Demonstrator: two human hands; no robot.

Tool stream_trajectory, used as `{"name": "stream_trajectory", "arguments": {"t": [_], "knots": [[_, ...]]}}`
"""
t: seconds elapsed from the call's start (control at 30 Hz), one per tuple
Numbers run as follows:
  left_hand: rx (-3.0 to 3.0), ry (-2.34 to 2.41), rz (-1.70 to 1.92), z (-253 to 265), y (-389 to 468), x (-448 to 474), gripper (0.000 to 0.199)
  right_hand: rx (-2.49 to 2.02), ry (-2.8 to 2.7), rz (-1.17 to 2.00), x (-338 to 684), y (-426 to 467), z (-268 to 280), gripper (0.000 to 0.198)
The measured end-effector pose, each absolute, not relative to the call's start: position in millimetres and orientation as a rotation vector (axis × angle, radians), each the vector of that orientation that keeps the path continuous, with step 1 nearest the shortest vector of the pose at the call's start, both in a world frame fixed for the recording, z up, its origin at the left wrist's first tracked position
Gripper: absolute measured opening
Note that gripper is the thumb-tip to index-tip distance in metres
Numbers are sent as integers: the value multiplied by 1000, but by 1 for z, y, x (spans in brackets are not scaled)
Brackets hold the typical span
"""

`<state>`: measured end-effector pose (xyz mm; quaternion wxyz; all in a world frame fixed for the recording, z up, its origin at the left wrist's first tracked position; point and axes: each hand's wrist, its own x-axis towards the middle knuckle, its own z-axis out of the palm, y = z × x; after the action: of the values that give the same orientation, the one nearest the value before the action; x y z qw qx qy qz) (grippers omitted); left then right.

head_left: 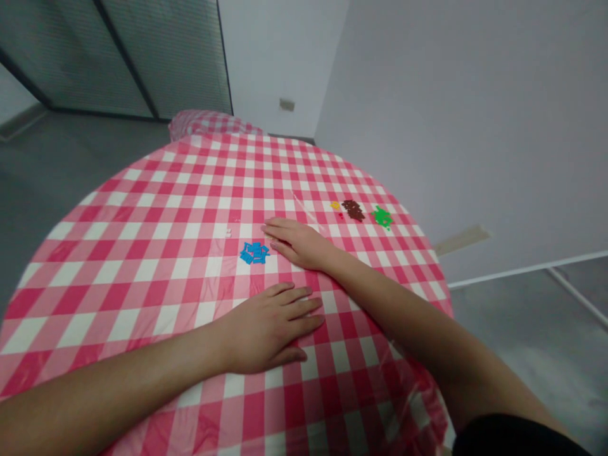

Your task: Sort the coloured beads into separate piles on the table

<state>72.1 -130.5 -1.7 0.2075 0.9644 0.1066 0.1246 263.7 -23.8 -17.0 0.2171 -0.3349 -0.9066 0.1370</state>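
My left hand (270, 329) lies palm down on the checked tablecloth (114, 253), its fingers spread and pointing right. Farther from me, my right hand (299, 244) rests low over the cloth with its fingers stretched to the left. Just left of those fingertips is a small heap of flat blue pieces (255, 253). Two tiny whitish pieces (228, 233) sit beyond and left of the blue heap. Something pale shows between the right fingers, too small to make out. Neither hand visibly holds anything; the undersides of both palms are hidden.
At the table's right side are a pile of dark brown pieces (353, 210), a green pile (382, 217), a few yellow pieces (335, 205) and a few red bits (341, 216). A grey-white wall (465, 126) stands close behind the right edge. Checked cloth bunches beyond the far edge.
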Motion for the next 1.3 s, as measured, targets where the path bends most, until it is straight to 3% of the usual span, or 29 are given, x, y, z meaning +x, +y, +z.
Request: {"name": "stream_trajectory", "arguments": {"t": [0.33,1.3], "knots": [[2714,295,315,0,-131,72,53,-961,-2555,282,277,-23,-20,29],[2736,301,305,-1,-130,71,54,-1480,-2225,-139,459,-77,-18,28]]}}
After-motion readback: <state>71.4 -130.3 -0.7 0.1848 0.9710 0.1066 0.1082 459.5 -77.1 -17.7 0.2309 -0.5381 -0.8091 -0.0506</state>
